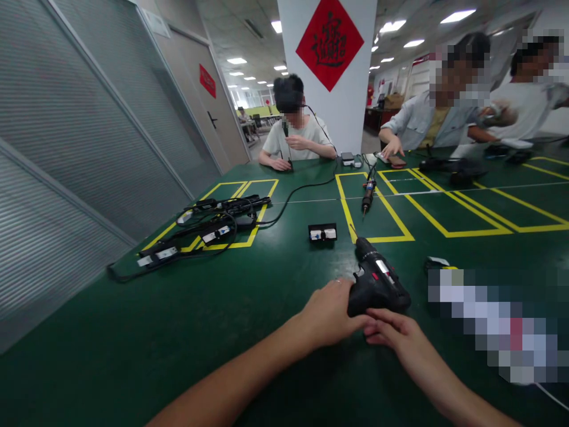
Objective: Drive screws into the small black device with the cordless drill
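Note:
A black cordless drill point(377, 279) lies on its side on the green table in front of me, its thin bit pointing away. My left hand point(329, 314) is closed around its handle from the left, with the fingers partly hidden behind the drill. Just below the drill's rear end, my right hand point(398, 335) has its fingers stretched out, the tips by the drill's lower edge and close to my left thumb. Beyond the drill bit, to the left, sits a small black holder with white parts point(323, 233).
Several black cables and power strips point(213, 231) lie at the left on the green table point(178, 332). A slim electric screwdriver point(368, 196) rests inside a yellow taped outline. A blurred-out item point(498, 326) lies at right. People point(297, 127) sit across the table.

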The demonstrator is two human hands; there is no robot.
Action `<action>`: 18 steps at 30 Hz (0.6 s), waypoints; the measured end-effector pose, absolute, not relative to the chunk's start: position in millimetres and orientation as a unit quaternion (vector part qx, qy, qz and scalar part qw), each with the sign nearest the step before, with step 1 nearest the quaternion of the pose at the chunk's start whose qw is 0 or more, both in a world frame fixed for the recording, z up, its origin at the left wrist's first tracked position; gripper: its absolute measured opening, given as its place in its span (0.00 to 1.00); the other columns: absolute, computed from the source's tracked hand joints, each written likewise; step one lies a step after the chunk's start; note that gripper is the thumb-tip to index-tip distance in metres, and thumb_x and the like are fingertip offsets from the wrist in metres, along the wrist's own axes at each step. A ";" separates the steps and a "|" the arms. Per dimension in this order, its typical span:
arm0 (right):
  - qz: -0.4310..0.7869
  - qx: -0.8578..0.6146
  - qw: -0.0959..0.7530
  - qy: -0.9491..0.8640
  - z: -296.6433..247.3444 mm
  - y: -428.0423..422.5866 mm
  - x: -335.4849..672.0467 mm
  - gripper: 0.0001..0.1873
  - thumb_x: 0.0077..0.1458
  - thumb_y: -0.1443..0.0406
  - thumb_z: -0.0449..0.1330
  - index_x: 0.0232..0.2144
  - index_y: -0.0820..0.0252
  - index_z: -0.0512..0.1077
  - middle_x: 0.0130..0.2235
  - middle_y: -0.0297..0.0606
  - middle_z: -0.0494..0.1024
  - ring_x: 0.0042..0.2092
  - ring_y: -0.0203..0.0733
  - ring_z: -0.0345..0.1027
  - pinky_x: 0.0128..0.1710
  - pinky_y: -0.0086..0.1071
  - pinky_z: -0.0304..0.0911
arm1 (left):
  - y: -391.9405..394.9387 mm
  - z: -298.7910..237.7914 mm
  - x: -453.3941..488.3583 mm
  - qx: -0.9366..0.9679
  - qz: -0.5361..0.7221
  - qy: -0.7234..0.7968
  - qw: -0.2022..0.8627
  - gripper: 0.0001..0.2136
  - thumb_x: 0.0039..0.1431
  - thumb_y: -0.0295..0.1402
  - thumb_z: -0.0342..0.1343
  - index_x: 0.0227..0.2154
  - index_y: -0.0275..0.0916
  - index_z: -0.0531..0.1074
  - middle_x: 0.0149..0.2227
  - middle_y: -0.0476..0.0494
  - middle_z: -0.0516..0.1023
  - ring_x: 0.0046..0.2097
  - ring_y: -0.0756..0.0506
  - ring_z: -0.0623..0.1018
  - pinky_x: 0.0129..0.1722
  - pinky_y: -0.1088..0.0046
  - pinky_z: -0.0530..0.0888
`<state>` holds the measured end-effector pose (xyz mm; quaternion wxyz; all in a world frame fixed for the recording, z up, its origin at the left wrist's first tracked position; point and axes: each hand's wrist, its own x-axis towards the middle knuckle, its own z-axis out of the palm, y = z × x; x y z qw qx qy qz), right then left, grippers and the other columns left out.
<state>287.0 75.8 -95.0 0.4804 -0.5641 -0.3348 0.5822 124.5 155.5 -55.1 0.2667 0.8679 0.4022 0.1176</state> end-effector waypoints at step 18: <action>0.520 -0.430 0.702 -0.227 -40.7 134.0 249.6 0.10 0.48 0.62 0.62 0.35 0.57 0.74 0.36 0.34 0.79 0.41 0.43 0.71 0.42 0.34 0.65 | 146.8 -33.9 124.8 0.814 0.347 0.299 0.357 0.19 0.53 0.37 0.53 0.49 0.40 0.64 0.51 0.40 0.68 0.50 0.41 0.69 0.51 0.59 0.66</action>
